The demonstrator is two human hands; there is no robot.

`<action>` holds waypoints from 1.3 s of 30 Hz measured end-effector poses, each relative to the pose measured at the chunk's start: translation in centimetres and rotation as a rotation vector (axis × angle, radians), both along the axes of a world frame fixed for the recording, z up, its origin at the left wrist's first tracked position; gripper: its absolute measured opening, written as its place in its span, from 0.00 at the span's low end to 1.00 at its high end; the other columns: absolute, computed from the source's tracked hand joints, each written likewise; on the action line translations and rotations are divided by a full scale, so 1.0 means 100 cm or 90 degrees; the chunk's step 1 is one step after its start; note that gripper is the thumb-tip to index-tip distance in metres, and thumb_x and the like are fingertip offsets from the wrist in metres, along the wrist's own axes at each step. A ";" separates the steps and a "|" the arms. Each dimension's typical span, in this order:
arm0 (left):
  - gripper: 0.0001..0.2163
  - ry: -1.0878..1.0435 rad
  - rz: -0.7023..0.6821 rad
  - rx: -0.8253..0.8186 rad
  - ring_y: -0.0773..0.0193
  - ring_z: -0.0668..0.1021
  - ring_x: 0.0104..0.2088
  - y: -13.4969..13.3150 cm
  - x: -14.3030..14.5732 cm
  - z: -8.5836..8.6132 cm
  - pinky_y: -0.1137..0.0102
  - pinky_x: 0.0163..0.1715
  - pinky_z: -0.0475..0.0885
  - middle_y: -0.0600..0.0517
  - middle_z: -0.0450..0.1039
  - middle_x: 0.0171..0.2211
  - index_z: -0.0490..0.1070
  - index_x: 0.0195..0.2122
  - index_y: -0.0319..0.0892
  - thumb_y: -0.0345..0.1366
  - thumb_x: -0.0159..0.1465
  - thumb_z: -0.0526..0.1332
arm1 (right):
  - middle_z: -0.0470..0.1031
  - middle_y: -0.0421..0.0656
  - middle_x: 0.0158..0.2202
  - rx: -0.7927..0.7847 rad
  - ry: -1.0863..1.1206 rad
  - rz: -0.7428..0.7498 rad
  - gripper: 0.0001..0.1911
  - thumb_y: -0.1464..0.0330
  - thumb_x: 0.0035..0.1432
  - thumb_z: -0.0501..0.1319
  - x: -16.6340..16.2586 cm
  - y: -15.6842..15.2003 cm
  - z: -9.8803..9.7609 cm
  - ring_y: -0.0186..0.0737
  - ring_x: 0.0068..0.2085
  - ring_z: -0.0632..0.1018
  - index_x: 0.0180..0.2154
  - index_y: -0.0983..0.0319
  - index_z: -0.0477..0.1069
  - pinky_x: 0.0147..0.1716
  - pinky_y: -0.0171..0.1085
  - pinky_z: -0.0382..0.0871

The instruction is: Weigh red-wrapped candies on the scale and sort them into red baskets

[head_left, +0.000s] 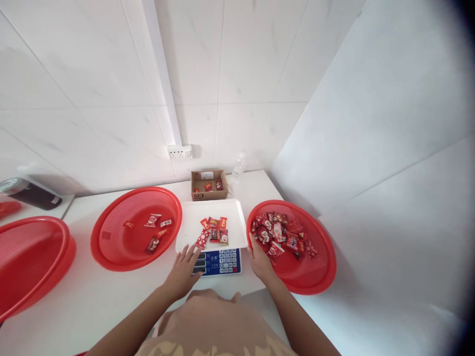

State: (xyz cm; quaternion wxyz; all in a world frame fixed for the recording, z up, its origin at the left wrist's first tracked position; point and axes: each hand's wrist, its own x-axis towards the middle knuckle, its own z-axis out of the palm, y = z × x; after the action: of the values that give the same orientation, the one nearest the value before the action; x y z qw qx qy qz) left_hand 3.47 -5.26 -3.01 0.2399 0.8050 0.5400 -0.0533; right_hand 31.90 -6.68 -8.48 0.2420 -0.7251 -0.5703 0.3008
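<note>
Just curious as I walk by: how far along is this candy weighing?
A few candies already lie in the left basket. A small pile sits on the scale tray, with the left hand at its edge and the right hand at the right basket, where many candies lie, so most looks left.

SF on cardboard box (210, 196), digits on scale keypad (227, 261)

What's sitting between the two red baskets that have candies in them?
A scale, its white tray holding a few candies, in the head view.
</note>
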 end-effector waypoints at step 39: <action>0.29 0.005 0.229 0.063 0.46 0.60 0.61 0.051 -0.064 -0.006 0.53 0.56 0.59 0.35 0.58 0.60 0.51 0.62 0.32 0.44 0.64 0.46 | 0.60 0.50 0.61 0.028 0.018 -0.010 0.29 0.64 0.61 0.44 0.002 0.000 -0.007 0.43 0.61 0.62 0.63 0.63 0.50 0.58 0.45 0.58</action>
State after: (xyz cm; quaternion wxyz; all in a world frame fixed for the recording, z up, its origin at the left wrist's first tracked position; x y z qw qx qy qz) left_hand -2.92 -0.21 -3.61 0.2036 0.7059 0.6783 0.0138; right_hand 32.12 -6.68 -9.14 0.2684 -0.7197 -0.5676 0.2963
